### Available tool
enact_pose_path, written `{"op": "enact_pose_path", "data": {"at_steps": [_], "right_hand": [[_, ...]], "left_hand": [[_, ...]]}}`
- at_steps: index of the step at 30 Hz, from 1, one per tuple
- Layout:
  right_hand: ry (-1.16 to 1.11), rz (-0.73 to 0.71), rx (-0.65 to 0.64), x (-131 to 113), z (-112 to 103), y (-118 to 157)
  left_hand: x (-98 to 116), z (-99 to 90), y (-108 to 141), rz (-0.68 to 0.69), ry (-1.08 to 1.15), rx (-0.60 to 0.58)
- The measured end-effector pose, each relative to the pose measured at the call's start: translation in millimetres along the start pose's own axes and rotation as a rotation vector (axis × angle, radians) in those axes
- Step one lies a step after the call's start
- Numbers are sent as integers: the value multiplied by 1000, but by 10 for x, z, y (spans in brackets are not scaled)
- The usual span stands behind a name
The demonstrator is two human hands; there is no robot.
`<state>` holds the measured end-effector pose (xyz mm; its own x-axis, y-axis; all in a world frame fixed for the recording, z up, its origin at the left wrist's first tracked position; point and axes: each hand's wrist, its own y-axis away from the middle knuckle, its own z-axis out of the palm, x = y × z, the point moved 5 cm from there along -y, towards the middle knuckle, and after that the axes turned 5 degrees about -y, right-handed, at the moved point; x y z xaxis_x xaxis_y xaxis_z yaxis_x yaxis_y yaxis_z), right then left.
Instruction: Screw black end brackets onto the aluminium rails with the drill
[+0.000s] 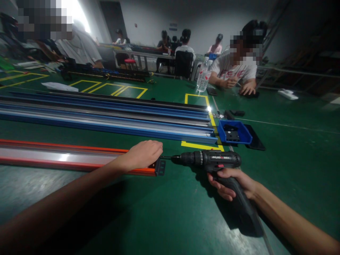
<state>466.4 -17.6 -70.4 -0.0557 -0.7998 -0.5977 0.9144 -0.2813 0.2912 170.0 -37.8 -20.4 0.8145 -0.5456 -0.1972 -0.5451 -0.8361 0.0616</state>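
Drill [221, 159] at an orange rail's end [63, 156]

The right hand [246, 181] wraps the drill's grip, the bit [170, 157] pointing at the rail's black bracket [162, 168]. The left hand [145, 153] lies over that end, fingers curled; whether it grips anything cannot be told. Beyond on the green table [164, 212] lie blue rails [132, 123], a blue bin [244, 130], then bottles [204, 78] near a person [225, 66].

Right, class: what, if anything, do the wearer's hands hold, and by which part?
The right hand holds the black drill by its handle. The left hand is over the end of the orange rail; whether it grips anything cannot be told.
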Motion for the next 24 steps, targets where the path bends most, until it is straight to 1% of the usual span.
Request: {"op": "enact_pose_path", "data": {"at_steps": [6, 12, 16, 20, 24], "right_hand": [[6, 0, -4, 4, -44, 5], [6, 7, 16, 10, -53, 10], [-2, -2, 24, 2, -47, 8], [-8, 0, 21, -3, -22, 7], [2, -8, 45, -3, -17, 12]], "left_hand": [[4, -14, -8, -10, 10, -30], [-23, -3, -10, -46, 68, -6], [-29, -13, -11, -69, 79, -15], [-4, -23, -7, -30, 13, -40], [6, -4, 0, 6, -22, -22]]}}
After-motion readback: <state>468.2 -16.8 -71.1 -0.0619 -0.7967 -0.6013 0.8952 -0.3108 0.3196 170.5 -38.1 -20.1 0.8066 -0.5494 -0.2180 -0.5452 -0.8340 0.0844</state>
